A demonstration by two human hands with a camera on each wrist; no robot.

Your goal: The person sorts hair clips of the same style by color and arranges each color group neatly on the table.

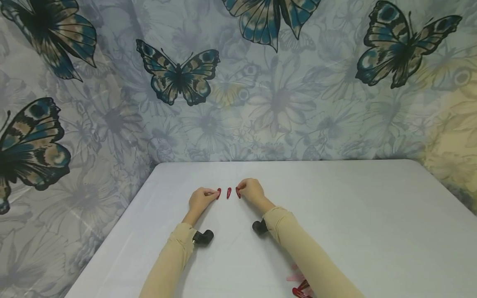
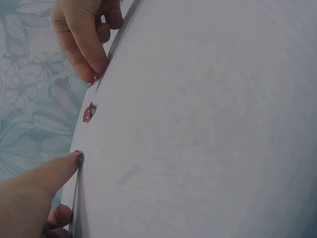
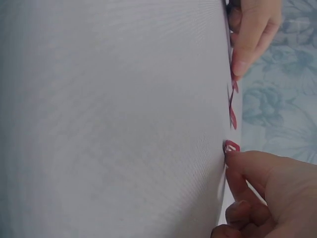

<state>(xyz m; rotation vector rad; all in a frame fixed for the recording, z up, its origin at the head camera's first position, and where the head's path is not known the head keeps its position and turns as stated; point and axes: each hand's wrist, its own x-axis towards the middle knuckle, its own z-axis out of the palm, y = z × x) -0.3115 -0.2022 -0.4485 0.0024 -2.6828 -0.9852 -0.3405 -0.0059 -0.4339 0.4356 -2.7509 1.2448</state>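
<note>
Three red snap hair clips stand in a short row near the far part of the white table (image 1: pixel 354 231). At the left end, my left hand (image 1: pixel 200 200) has its thumb and finger at one red hair clip (image 1: pixel 219 192). The middle hair clip (image 1: pixel 229 193) lies apart from both hands. My right hand (image 1: pixel 253 192) pinches the hair clip (image 1: pixel 238 193) at the right end, which also shows as a red clip (image 3: pixel 232 146) at the fingertips in the right wrist view. Fingers partly cover both outer clips.
Close to the table's front, more red hair clips (image 1: pixel 300 291) and pink pieces (image 1: pixel 295 276) lie partly hidden under my right forearm. Black wrist cameras (image 1: pixel 203 237) jut inward from both sleeves. Behind the table's far edge hangs a butterfly-print cloth (image 1: pixel 208 132).
</note>
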